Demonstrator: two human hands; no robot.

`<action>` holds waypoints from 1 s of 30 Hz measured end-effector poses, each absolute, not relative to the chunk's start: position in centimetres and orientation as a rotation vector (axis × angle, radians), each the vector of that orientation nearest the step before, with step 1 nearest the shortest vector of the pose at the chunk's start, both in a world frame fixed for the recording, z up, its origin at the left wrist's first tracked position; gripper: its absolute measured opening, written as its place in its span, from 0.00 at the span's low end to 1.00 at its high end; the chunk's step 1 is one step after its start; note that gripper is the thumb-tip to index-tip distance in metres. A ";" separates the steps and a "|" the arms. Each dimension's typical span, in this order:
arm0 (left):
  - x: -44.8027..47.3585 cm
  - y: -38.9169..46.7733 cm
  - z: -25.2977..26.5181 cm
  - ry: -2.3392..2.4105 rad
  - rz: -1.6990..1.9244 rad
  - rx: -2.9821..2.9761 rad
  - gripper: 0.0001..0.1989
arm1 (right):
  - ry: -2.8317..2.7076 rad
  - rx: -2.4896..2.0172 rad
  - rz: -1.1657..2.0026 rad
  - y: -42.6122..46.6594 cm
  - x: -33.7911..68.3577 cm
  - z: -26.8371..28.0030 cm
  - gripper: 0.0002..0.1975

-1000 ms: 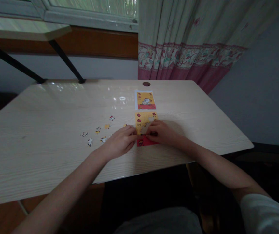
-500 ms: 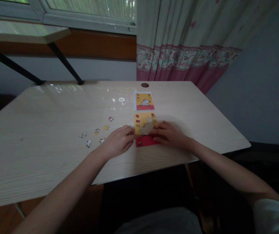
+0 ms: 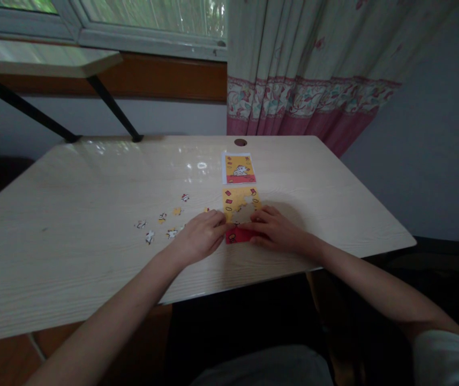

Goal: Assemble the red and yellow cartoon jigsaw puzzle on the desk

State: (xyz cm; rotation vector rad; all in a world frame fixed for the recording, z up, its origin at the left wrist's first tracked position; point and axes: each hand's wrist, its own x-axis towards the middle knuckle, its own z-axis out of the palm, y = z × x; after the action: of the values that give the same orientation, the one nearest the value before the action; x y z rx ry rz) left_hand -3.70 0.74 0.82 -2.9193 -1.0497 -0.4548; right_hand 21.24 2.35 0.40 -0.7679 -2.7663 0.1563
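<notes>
A partly assembled jigsaw puzzle (image 3: 232, 197), yellow above and red below, lies flat on the desk with a bare gap in its middle. My left hand (image 3: 203, 234) rests at its left edge, one finger stretched onto the puzzle and the others bent. From the right, my right hand (image 3: 275, 229) lies over the puzzle's lower right part, its fingers apart and a fingertip near the gap's lower edge. No piece shows in either hand. Just above the puzzle is a reference picture card (image 3: 240, 167) with a white animal on yellow and red.
Several loose puzzle pieces (image 3: 172, 233) are scattered left of my left hand, some partly behind it. The pale wooden desk (image 3: 92, 214) has a round cable hole (image 3: 240, 142) at the back. A raised shelf (image 3: 44, 59) on black legs stands at the back left, and a curtain (image 3: 293, 96) hangs behind.
My right hand's finger has reached further left, along the lower edge of the gap. My left hand stays at the puzzle's left edge. The whole view has shifted slightly.
</notes>
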 end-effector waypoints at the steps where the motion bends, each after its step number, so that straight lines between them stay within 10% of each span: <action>1: -3.7 0.7 0.8 -1.052 -0.435 -2.904 0.15 | -2.749 -0.769 0.150 2.3 21.3 0.3 0.21; 30: -3.7 0.6 1.1 -1.100 -0.427 -2.861 0.14 | -2.435 -0.996 0.226 4.7 24.5 -0.2 0.12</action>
State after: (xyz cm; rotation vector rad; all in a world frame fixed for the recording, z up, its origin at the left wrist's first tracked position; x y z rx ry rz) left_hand -3.65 0.57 1.09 -2.8607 -1.1003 -0.4268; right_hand 24.51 4.71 -0.20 -0.9963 -2.4353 0.2262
